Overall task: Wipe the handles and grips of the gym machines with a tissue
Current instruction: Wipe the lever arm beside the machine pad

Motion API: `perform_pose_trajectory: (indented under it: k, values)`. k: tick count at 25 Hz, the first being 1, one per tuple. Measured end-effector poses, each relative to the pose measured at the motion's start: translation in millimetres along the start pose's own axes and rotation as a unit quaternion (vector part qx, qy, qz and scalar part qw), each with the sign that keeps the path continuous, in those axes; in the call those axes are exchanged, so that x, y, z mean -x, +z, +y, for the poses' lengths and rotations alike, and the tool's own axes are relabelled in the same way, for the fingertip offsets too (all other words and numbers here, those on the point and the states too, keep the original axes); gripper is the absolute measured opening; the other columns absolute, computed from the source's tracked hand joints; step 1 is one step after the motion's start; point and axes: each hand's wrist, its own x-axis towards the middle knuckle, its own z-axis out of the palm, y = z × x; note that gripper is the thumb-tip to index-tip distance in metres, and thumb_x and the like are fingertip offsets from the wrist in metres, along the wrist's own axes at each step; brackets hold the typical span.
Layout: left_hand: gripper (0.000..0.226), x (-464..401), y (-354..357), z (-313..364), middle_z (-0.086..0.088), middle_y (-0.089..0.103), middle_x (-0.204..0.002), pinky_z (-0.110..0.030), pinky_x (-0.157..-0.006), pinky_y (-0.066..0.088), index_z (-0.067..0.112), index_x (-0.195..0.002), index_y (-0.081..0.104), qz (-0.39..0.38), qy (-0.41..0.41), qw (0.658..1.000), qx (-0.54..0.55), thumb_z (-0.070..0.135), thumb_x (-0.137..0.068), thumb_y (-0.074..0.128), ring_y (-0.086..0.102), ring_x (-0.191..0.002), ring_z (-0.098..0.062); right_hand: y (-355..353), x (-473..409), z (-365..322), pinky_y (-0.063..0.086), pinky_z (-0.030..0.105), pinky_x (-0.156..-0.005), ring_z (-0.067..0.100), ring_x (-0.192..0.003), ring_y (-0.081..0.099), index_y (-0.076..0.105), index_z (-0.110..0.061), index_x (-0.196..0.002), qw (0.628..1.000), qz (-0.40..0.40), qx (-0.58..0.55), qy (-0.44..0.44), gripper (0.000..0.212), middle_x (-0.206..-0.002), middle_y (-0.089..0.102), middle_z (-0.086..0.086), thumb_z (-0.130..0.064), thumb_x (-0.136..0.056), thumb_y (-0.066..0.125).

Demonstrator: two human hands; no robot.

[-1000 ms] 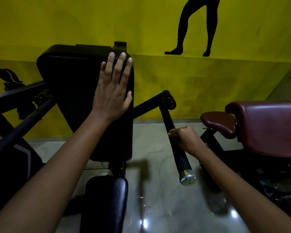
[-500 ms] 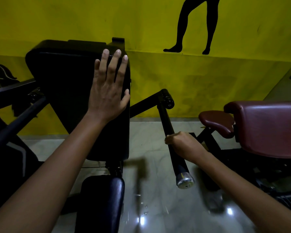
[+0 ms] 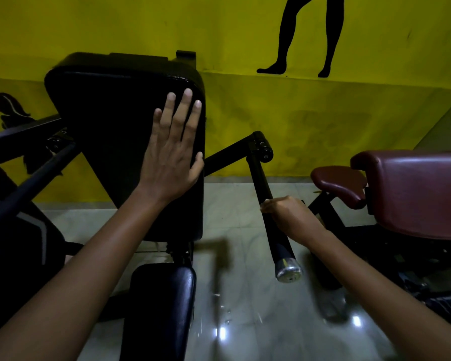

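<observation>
My left hand [image 3: 171, 155] lies flat with straight fingers on the black back pad [image 3: 115, 142] of a gym machine, near its right edge. My right hand [image 3: 289, 216] is curled round the black handle bar [image 3: 261, 182] about midway along its length. The bar slopes down toward me and ends in a silver cap [image 3: 288, 270]. No tissue shows; anything inside the right fist is hidden.
A black seat pad [image 3: 162, 308] sits below the back pad. A black bar [image 3: 26, 183] runs off to the left. A maroon padded machine [image 3: 412, 188] stands at the right. Yellow wall [image 3: 271, 108] behind, glossy tiled floor [image 3: 245, 321] below.
My right hand has slid a little down the handle bar and back up near its middle. My left hand has stayed flat on the back pad, sitting lower on it as the view shifted.
</observation>
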Motion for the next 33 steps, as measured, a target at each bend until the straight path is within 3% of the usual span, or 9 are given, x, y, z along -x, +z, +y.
perform_pose_trajectory:
  k: [4, 13, 24, 29, 33]
  values:
    - [0.083, -10.9, -6.8, -13.4, -0.019, 0.009, -0.159, -0.049, -0.12, 0.007, 0.004, -0.152, 0.012, 0.005, -0.007, 1.0, -0.012, 0.032, -0.085, 0.053, 0.005, -0.147, -0.038, -3.2, 8.1, -0.4, 0.052, 0.042, -0.091, 0.026, -0.107, 0.065, 0.072, -0.007, -0.107, 0.999, -0.003, -0.016, -0.042, 0.031, -0.114, 0.069, 0.011, 0.006, -0.082, 0.058]
    - [0.085, -10.5, -4.2, -13.3, -0.021, 0.007, -0.159, -0.049, -0.12, 0.008, 0.003, -0.152, 0.01, 0.001, -0.014, 1.0, -0.007, 0.032, -0.085, 0.054, 0.003, -0.146, -0.04, -9.8, 16.6, 4.4, 0.051, 0.037, -0.093, 0.019, -0.107, 0.065, 0.072, -0.014, -0.108, 0.998, -0.026, -0.036, -0.039, 0.03, -0.114, 0.069, 0.003, -0.002, -0.084, 0.059]
    - [0.087, -10.3, -4.6, -9.4, -0.022, 0.005, -0.159, -0.049, -0.12, 0.007, 0.003, -0.152, 0.008, 0.001, -0.024, 1.0, 0.012, 0.032, -0.085, 0.055, 0.001, -0.146, -0.04, -12.7, 35.5, -6.7, 0.051, 0.037, -0.095, 0.02, -0.11, 0.064, 0.071, -0.01, -0.109, 0.998, -0.009, -0.051, -0.045, 0.027, -0.115, 0.069, 0.007, -0.002, -0.088, 0.056]
    - [0.087, -10.7, -5.1, -7.8, -0.022, 0.005, -0.159, -0.05, -0.12, 0.008, 0.002, -0.152, 0.008, 0.004, -0.027, 0.999, 0.017, 0.031, -0.085, 0.055, 0.001, -0.146, -0.04, -10.7, 47.0, -6.6, 0.055, 0.043, -0.084, 0.026, -0.104, 0.066, 0.073, -0.012, -0.101, 0.993, -0.031, -0.03, -0.106, 0.027, -0.108, 0.071, 0.007, 0.0, -0.08, 0.06]
    - [0.087, -11.1, -2.8, -9.7, -0.022, 0.005, -0.158, -0.051, -0.12, 0.009, 0.002, -0.152, 0.008, 0.005, -0.022, 1.0, 0.012, 0.032, -0.086, 0.056, 0.002, -0.146, -0.04, -6.2, 54.7, -10.8, 0.058, 0.038, -0.064, 0.026, -0.086, 0.07, 0.072, -0.014, -0.092, 0.985, -0.059, 0.012, -0.163, 0.025, -0.096, 0.072, 0.003, -0.002, -0.073, 0.062]
